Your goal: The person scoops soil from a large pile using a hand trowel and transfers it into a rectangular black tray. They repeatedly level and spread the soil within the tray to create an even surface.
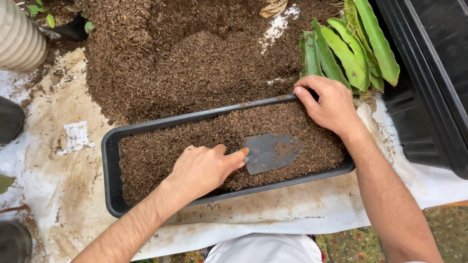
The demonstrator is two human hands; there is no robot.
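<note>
A long black planter tray (111,146) full of brown potting mix lies across the white sheet. My left hand (204,168) grips the handle of a small grey trowel (270,152), whose blade rests flat on the mix near the tray's middle. My right hand (329,104) holds the tray's far rim at its right end, fingers curled over the edge. Just beyond that hand lie flat green cactus stems (351,48).
A big heap of loose brown mix (185,58) covers the sheet behind the tray. A ribbed pale pot (17,39) stands at top left. A large black bin (429,73) fills the right side. Dark shoes (9,119) sit at the left edge.
</note>
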